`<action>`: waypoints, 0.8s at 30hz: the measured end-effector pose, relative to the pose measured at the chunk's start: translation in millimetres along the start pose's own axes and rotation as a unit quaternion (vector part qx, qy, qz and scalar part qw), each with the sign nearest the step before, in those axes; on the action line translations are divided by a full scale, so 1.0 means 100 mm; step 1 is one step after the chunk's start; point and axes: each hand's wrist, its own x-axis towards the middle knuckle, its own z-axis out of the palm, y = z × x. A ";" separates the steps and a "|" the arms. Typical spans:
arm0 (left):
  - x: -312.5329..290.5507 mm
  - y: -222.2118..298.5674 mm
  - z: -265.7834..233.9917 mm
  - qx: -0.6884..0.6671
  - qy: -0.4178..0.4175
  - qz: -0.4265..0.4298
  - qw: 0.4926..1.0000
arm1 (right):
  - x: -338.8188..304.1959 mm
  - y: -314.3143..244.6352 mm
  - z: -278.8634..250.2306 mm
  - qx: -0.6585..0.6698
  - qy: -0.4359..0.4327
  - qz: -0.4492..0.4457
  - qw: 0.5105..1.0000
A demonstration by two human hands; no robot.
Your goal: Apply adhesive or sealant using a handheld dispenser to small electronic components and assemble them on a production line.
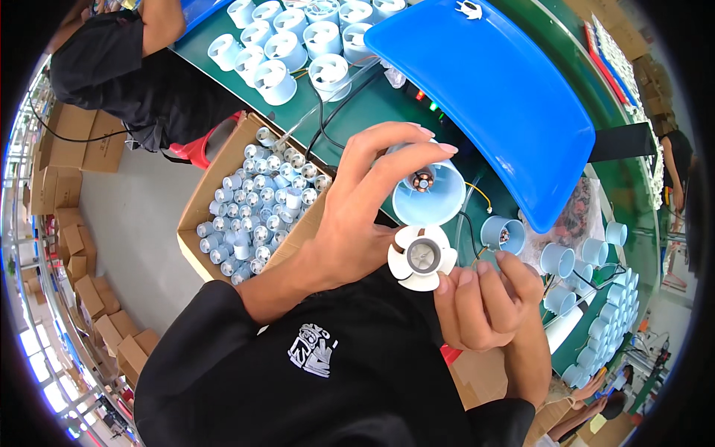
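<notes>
My left hand (346, 220) is curled round a light-blue cylindrical fan housing (438, 208), its fingers over the upper rim. Copper motor windings (422, 180) show inside the housing's open end. Just below that opening is a white fan impeller (421, 281), its round hub facing up. The left thumb is partly hidden behind the impeller. My right hand (488, 305) is closed, thumb and fingertips pinched at the impeller's lower right edge. Close to its fingertips stands another light-blue housing (500, 232) with windings inside.
A cardboard box (195, 253) of small blue fans stands at left. Assembled fans (285, 49) stand at the back, and housings (557, 258) at right. A blue tray (484, 82) overhangs the green table (309, 123), where cables run. A co-worker (112, 63) is at upper left.
</notes>
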 end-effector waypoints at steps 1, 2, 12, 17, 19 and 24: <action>0.00 0.01 0.00 -0.004 0.000 0.004 1.000 | -0.01 0.01 0.00 -0.015 0.004 -0.012 1.000; -0.01 0.02 0.00 -0.008 0.001 0.007 1.000 | -0.02 0.01 0.00 -0.013 0.003 -0.011 1.000; 0.03 0.03 0.02 0.005 -0.008 -0.011 1.000 | -0.04 0.05 -0.03 0.049 -0.012 0.083 0.995; -0.04 0.05 0.05 -0.056 -0.019 -0.102 0.993 | -0.03 0.13 -0.17 0.266 0.077 0.342 0.898; -0.05 0.03 0.05 -0.063 -0.037 -0.113 0.991 | -0.01 0.11 -0.34 0.373 0.102 0.557 0.735; -0.25 0.08 -0.02 -0.253 -0.091 -0.209 0.940 | -0.11 0.43 -0.88 0.405 0.145 0.722 0.542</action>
